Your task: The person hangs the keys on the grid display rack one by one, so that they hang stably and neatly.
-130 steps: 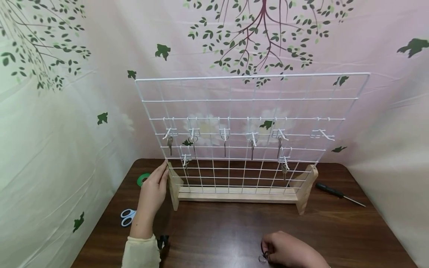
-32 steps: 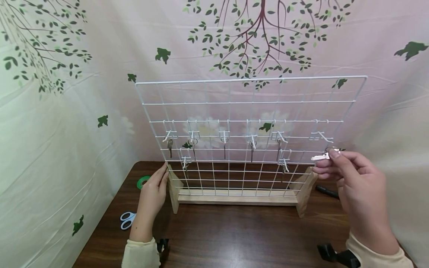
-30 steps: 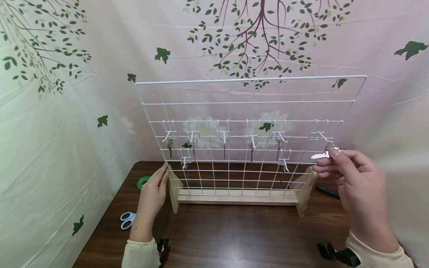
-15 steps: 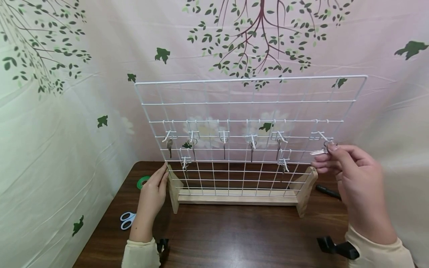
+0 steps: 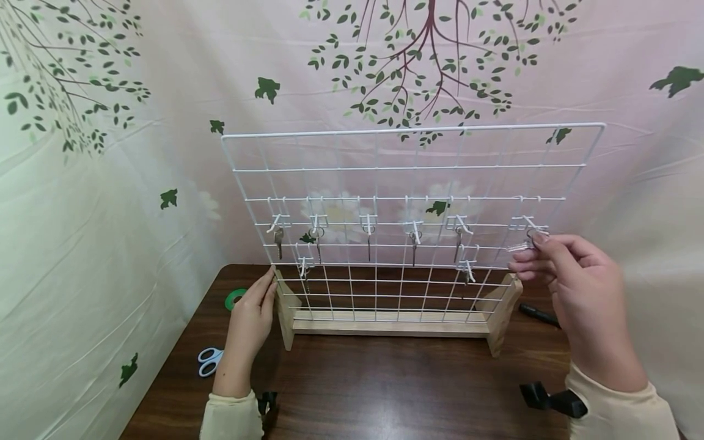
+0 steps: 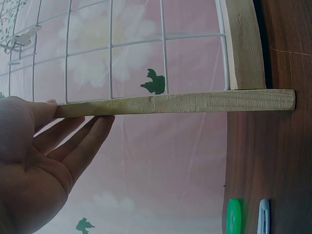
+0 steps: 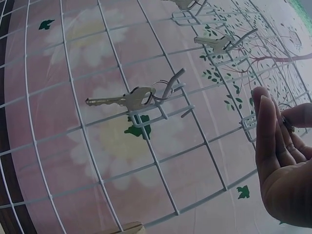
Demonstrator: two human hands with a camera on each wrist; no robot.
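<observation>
The right hand [image 5: 577, 287] pinches a silver key [image 5: 521, 246] by its ring between thumb and forefinger, the blade sticking out past the fingertips toward the wire grid [image 5: 412, 183]; the ring sits right at the tip of the far-right hook [image 5: 532, 222], though whether it is over the hook is hard to tell. The left hand [image 5: 250, 318] rests with straight, close-set fingers against the grid's wooden foot [image 6: 175, 103], just ahead of the fingertips.
</observation>
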